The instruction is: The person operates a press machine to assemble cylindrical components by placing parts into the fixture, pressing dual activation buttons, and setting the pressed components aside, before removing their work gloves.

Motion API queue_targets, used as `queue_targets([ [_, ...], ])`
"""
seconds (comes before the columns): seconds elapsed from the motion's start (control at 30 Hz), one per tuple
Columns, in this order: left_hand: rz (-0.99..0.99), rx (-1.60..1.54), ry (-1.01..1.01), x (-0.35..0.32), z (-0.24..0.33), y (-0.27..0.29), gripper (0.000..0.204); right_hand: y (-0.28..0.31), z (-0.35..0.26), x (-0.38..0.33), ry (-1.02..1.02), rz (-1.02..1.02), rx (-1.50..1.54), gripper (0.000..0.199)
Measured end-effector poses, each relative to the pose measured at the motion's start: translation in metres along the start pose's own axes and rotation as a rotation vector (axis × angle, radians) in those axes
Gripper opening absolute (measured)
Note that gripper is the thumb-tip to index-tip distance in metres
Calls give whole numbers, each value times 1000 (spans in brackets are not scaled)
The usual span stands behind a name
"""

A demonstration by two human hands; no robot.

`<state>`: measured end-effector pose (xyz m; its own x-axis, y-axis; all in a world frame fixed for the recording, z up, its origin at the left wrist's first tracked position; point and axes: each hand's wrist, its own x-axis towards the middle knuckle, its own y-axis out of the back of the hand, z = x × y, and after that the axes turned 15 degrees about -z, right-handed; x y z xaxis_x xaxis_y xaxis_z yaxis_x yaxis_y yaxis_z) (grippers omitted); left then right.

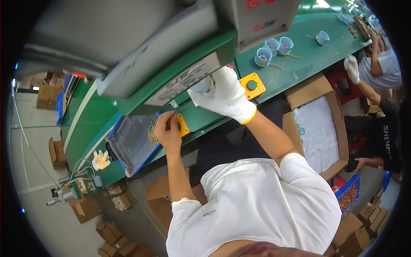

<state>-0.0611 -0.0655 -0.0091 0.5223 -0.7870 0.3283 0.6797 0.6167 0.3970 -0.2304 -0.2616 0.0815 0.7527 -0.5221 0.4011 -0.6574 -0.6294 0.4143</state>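
One bare left hand (168,129) curls beside small metal parts (152,134) in the blue-edged tray (133,143); cannot tell whether fingertips pinch any. Gloved right hand (225,96) at the machine (167,51), fingers partly hidden, grip unclear. Probably best: pick singly, withdraw fingers before pressing the yellow button boxes (252,85).

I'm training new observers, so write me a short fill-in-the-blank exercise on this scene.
1. The person's gloved hand is the ____ one.
2. The tray beside the bare hand has a ____ rim.
3. The button box near the gloved hand has a ____ housing.
4. The cluster of light-blue cups nearest that box numbers ____.

Missing words: right; blue; yellow; three.
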Motion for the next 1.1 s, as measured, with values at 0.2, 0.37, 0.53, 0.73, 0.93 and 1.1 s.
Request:
queue_targets([
  [0.2,56,47,45,-10,-7,7,9,47,39,-16,316,471,-140,81],
  [0.37,64,68,-10,-4,0,3,10,139,94,37,-147,339,-444,68],
  [0.53,57,25,7,-3,-6,4,9,137,131,108,-283,-57,-465,51],
  [0.73,88,14,22,-6,0,1,10,164,107,51,-99,-37,-552,34],
  [0.93,123,-1,38,-5,1,-1,11,141,118,-60,20,117,-1022,30],
  [1.1,102,34,22,-7,3,4,11,98,74,-64,70,275,-570,39],
])
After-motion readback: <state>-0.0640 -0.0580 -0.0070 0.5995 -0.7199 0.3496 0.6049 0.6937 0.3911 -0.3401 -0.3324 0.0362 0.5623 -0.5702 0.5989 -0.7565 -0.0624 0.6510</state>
